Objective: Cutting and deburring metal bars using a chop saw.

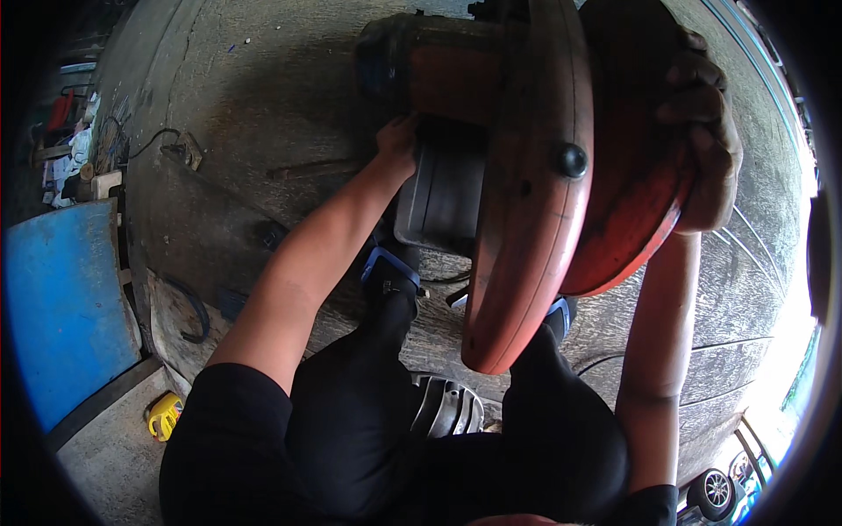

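A large cut-off saw (531,202) with a faded red, curved body, a black knob and a round red disc-shaped guard (627,219) stands tilted up in front of me. My right hand (706,140) wraps its fingers round the guard's right edge; the fingers look dark and soiled. On the other side, my left hand (400,145) is closed against the saw between its orange motor housing (452,79) and its grey metal base (441,197). The left fingertips are partly hidden there. What lies behind the saw's body is hidden too.
My feet in blue-strapped sandals (390,267) stand close under the saw. A ribbed metal part (447,403) lies between my legs. A rusty rod (316,168), a cable (158,140), a blue panel (70,289) and a yellow object (164,415) are on the left.
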`<state>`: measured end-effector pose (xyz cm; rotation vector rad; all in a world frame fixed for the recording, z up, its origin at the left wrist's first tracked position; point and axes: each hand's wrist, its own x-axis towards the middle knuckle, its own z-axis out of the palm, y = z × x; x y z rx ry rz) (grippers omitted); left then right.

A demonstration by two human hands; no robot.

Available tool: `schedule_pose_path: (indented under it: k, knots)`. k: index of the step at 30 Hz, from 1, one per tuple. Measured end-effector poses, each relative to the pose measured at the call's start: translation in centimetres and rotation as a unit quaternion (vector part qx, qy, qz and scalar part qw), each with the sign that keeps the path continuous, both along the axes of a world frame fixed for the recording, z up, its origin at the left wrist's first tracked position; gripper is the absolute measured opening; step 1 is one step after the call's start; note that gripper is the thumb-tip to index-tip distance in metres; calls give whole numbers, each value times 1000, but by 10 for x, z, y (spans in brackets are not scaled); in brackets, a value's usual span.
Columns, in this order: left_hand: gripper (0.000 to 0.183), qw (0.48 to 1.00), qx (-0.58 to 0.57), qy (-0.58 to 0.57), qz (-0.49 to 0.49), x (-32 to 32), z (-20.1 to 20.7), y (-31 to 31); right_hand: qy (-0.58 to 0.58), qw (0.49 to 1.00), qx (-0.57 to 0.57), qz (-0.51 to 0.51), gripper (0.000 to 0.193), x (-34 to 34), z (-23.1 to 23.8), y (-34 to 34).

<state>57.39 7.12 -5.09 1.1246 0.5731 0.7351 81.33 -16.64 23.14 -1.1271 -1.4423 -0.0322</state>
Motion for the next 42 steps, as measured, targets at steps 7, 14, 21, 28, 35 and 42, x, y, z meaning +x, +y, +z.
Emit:
schedule_pose_path:
  k: [7,14,21,28,35,42]
  knots:
    - [16,994,106,-23,-2,-8,-12,0,-9,1000,-3,5,34,2,-1,0]
    - [34,968,-108,194,121,-58,8,35,-31,999,-29,-32,33,1,7,-3]
    - [30,860,-367,127,331,-161,27,65,-63,990,-94,-83,32,-22,34,-1]
    - [18,827,-390,372,162,-202,48,94,-114,952,-236,-156,27,-38,55,-14]
    - [19,624,516,477,-341,-92,213,20,-35,898,-181,-399,31,-105,49,-6]
    - [42,411,466,567,-540,-65,220,-186,57,912,-130,-384,60,-147,40,-22]
